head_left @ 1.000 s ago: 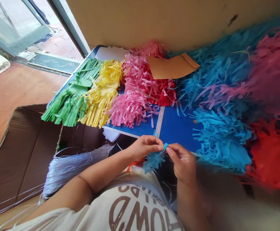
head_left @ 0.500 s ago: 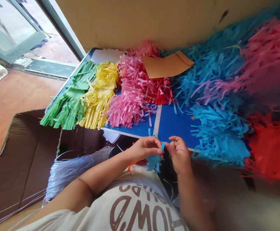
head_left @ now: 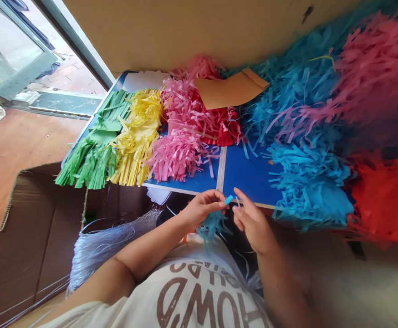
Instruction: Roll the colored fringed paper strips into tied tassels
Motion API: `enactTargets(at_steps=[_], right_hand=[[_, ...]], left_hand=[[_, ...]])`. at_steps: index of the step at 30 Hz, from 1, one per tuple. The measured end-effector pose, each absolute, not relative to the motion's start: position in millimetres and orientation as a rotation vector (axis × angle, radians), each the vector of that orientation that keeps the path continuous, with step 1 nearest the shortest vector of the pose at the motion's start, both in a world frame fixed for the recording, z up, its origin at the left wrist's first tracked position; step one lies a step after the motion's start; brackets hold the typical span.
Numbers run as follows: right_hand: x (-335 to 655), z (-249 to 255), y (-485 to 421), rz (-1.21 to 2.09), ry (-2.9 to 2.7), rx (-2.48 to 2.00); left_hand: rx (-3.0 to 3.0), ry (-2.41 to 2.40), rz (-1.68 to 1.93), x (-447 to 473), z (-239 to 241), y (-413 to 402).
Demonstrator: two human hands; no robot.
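My left hand (head_left: pixel 206 207) is closed in a pinch on a blue tissue-paper tassel. The tassel's folded blue tip (head_left: pixel 228 199) sticks out between thumb and fingers, and its fringe (head_left: pixel 212 224) hangs below the hand. Close by on the right is my right hand (head_left: pixel 252 221), its index finger stretched up and the other fingers curled. A thin pale strip (head_left: pixel 237 201) shows between its index finger and thumb; whether it is tape or paper I cannot tell. Both hands are at the front edge of the blue table (head_left: pixel 253 177), a small gap between them.
Green (head_left: pixel 89 155), yellow (head_left: pixel 135 146) and pink fringed paper (head_left: pixel 175 155) lies on the table's left. Blue (head_left: pixel 311 182) and red fringe (head_left: pixel 386 196) are piled on the right. A brown envelope (head_left: pixel 231 89) rests behind. Clear plastic strands (head_left: pixel 106 246) lie by a cardboard box (head_left: pixel 31 214).
My right hand has drawn away from the tassel, and its index finger has straightened. A pale strip now shows at its fingers. The blue tip has tilted in my left hand.
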State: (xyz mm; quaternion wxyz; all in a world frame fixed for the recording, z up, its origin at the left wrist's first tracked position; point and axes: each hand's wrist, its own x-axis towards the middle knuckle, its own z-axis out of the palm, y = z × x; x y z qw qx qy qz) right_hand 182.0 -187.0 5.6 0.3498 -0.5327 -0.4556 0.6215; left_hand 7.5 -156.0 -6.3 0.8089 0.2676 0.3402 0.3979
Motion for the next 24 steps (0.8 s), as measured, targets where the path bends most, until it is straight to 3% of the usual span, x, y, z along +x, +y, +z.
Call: enactTargets(at_steps=[18,24], right_hand=[[179,8,-188,1.827,-1.122,-1.259],[182,11,-187,1.787,-1.097,-1.272]], left_hand=[[0.995,0.856,0.849,4,-6,-159],[0.834,0.801,0.881,0,-2,-156]])
